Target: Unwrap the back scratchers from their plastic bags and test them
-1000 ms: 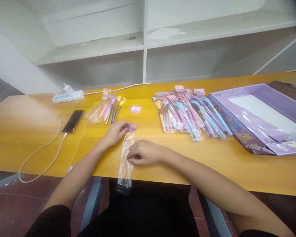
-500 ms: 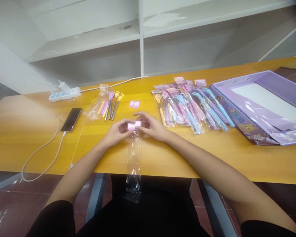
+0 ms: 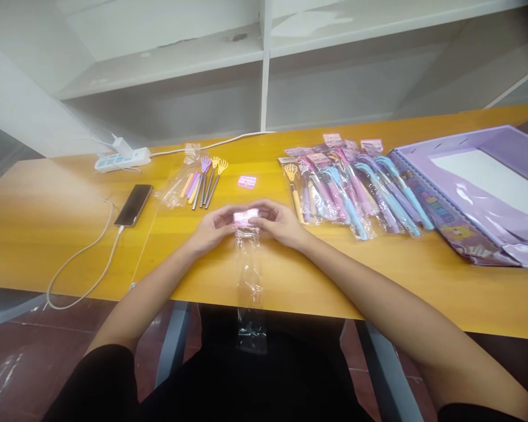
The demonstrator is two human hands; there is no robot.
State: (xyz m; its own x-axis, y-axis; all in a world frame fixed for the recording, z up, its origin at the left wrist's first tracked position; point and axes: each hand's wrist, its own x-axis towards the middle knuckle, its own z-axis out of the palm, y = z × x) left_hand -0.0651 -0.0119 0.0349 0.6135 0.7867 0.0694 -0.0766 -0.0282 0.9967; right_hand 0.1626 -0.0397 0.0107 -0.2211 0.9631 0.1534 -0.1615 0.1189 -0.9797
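Observation:
Between my two hands is a small pink and white header card [image 3: 245, 218] at the top of a long clear plastic bag [image 3: 249, 266]. The bag hangs down over the table's front edge toward my lap. My left hand [image 3: 212, 228] pinches the card's left end; my right hand [image 3: 281, 224] grips its right end, with the thumb across the front. Just beyond them a second pink card [image 3: 247, 181] lies flat. Back scratcher heads on metal rods [image 3: 212, 179] lie to the left, beside loose coloured handles [image 3: 190, 186] and more clear bags [image 3: 172, 192].
Several bagged back scratchers [image 3: 343, 196] are heaped on the right, near an open purple display box [image 3: 466, 149]. At left are a phone [image 3: 134, 205], its white charging cable [image 3: 77, 256] and a power strip [image 3: 123, 159]. White shelving [image 3: 265, 88] stands behind the table [image 3: 308, 281].
The view has shifted slightly, so the table things appear a little further right. My right fingers have come down closer around the card. Both hands still hold the card and bag.

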